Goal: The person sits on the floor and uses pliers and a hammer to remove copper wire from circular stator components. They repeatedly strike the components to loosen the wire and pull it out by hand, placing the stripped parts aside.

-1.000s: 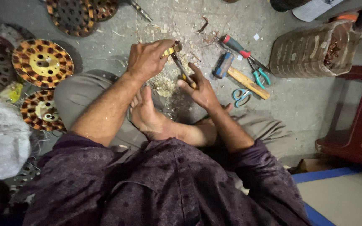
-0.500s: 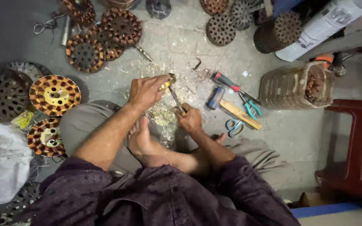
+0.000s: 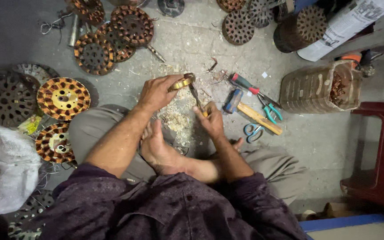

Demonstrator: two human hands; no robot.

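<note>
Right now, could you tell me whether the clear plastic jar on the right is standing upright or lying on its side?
Lying on its side: the jar rests lengthwise on the floor, mouth facing right.

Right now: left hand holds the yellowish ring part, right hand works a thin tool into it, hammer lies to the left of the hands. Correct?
Not quite. In the head view the hammer lies to the right of the hands, beside the pliers. The rest stands: left hand holds the yellowish ring part, right hand works the thin tool into it.
</note>
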